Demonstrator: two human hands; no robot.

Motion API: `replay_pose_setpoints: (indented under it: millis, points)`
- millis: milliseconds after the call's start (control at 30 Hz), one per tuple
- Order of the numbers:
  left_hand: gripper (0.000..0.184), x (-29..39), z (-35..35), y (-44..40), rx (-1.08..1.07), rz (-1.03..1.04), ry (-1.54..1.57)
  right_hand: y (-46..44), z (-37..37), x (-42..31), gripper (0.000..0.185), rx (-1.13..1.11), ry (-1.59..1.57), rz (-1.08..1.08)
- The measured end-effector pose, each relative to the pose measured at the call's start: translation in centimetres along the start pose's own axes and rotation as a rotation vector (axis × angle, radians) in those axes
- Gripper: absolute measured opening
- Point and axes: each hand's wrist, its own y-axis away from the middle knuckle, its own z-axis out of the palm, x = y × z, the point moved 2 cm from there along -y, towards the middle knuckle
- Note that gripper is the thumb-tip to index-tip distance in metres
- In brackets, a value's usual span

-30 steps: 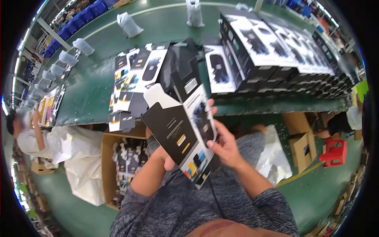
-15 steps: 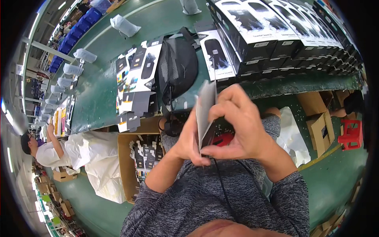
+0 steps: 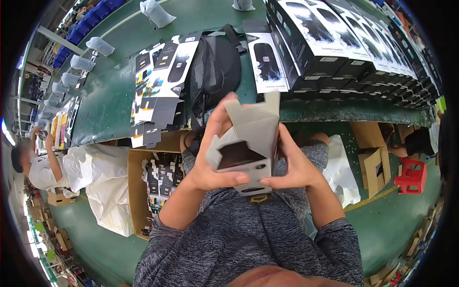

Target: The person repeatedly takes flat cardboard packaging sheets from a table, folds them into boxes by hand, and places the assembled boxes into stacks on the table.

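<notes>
Between my two hands is a small cardboard packaging box (image 3: 253, 125), opened out into a square tube with its end flaps standing up toward me. Its inside is pale grey and the dark interior shows through the opening. My left hand (image 3: 210, 160) wraps around the left side, thumb along the lower edge. On the opposite side my right hand (image 3: 295, 165) grips the wall, its thumb near the bottom corner. Beyond them, flattened printed box blanks (image 3: 165, 91) lie in a stack on the green table, beside a black mesh bag (image 3: 215, 71).
Rows of finished black-and-white boxes (image 3: 330, 38) are piled at the table's right. A large carton (image 3: 138, 191) of flat blanks stands below at left, near white sheeting (image 3: 107, 191). A red stool (image 3: 411, 176) is on the right. Another person (image 3: 43, 162) sits at far left.
The cardboard was a flat piece seen edge-on, with my right fingers curled at its side. Now it is spread into a box shape, gripped from both sides.
</notes>
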Motion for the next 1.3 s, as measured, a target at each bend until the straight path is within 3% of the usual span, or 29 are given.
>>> replay_pose_setpoints:
  millis: [100, 133, 200, 267, 367, 467, 533, 633, 733, 767, 900, 1067, 1133, 1200, 1267, 1300]
  points:
    - [0.081, -0.5, -1.5, -1.4, -0.16, 0.331, -0.324, -0.2, -0.2, -0.7, 0.118, 0.044, -0.104, -0.061]
    - [0.06, 0.1, -0.4, -1.7, -0.047, 0.335, -0.327, -0.5, -0.6, -0.8, 0.114, 0.083, 0.025, -0.22]
    - [0.06, 0.4, -0.4, -1.6, -0.067, 0.427, -0.513, -0.4, -1.3, -1.4, 0.106, 0.167, 0.278, -0.529]
    - [0.059, 0.6, 0.3, -1.5, -0.103, 0.433, -0.556, -0.5, -0.8, -3.8, 0.08, 0.151, 0.481, -0.602]
    - [0.059, 0.8, 0.8, -1.2, -0.083, 0.469, -0.552, -0.9, -0.8, -5.4, 0.073, 0.166, 0.472, -0.715]
    - [0.066, 1.0, 1.2, -0.6, -0.09, 0.42, -0.488, -0.3, -0.5, -5.6, 0.077, 0.125, 0.377, -0.685]
    - [0.09, 0.6, 1.0, -0.3, -0.126, 0.489, -0.492, -0.1, -0.5, -5.9, 0.079, 0.099, 0.375, -0.68]
    - [0.107, 1.4, 1.5, 0.4, -0.111, 0.565, -0.633, -0.6, 0.2, -4.8, 0.075, 0.13, 0.252, -0.732]
    - [0.092, 2.5, 1.9, 0.9, -0.286, 0.522, -0.73, 0.3, 1.1, -4.8, 0.055, 0.126, 0.336, -0.685]
    - [0.081, 2.6, 2.5, 1.4, -0.252, 0.541, -0.754, 0.5, 1.5, -5.1, 0.05, 0.147, 0.323, -0.651]
    - [0.067, 3.5, 3.4, 1.7, -0.234, 0.52, -0.787, 0.8, 1.8, -6.0, 0.05, 0.12, 0.303, -0.568]
    - [0.053, 4.7, 4.6, 2.5, -0.236, 0.564, -0.869, 1.0, 2.1, -5.9, 0.041, 0.078, 0.367, -0.649]
    - [0.041, 4.8, 5.1, 2.8, -0.193, 0.678, -0.978, 1.6, 2.5, -5.7, 0.035, 0.103, 0.314, -0.74]
    - [0.036, 4.2, 4.6, 3.0, -0.154, 0.647, -1.061, 1.6, 3.2, -5.4, 0.028, 0.205, 0.284, -0.786]
    - [0.03, 1.9, 2.9, 3.7, -0.025, 0.765, -0.905, 1.4, 3.4, -5.4, 0.025, 0.262, 0.329, -0.847]
    - [0.027, 2.0, 2.8, 3.9, -0.008, 0.737, -0.88, 1.5, 3.4, -6.2, 0.025, 0.234, 0.393, -0.75]
